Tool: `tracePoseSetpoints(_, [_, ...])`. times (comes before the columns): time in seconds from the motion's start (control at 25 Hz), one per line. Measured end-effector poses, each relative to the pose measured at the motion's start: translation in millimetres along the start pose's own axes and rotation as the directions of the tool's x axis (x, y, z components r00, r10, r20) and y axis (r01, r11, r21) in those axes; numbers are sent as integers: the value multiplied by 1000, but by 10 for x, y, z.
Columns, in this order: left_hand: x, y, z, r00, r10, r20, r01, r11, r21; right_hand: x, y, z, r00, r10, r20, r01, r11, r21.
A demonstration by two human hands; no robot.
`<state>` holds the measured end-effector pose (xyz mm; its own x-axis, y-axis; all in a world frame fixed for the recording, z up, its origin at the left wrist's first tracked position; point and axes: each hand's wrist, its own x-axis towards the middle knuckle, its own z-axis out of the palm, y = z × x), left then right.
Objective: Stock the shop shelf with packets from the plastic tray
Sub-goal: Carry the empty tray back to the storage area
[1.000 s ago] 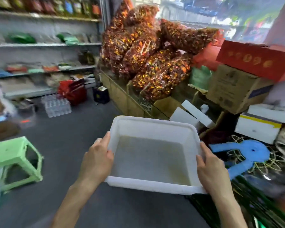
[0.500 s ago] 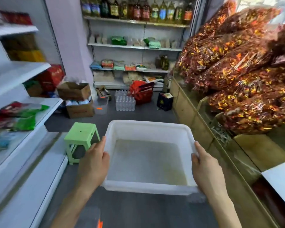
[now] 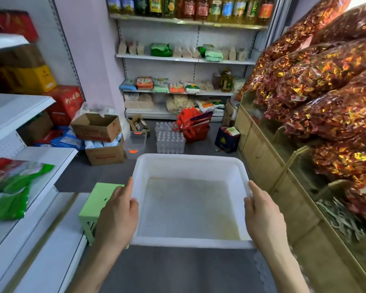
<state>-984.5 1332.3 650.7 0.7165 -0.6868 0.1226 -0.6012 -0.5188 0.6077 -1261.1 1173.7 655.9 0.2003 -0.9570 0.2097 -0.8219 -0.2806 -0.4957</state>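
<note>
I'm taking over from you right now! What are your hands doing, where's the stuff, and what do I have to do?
Left hand grips the plastic tray by its left rim; right hand grips its right rim.
The tray is held over the aisle floor, with no packets in it.
Green and red packets lie on the white shelf at the left.
Left: probably refill the tray or put it away; I cannot tell which.
</note>
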Motion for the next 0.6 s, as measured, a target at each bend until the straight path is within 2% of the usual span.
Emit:
tracePoseSetpoints(0.28, [2197, 221, 836, 1000, 5, -19, -5, 999, -46, 2157, -259, 1049, 1000, -22, 22, 22, 999, 29])
tracePoseSetpoints(0.6, [4563, 411, 1327, 999, -20, -32, 19, 1000, -12, 4552, -872, 1927, 994, -73, 76, 69, 997, 45])
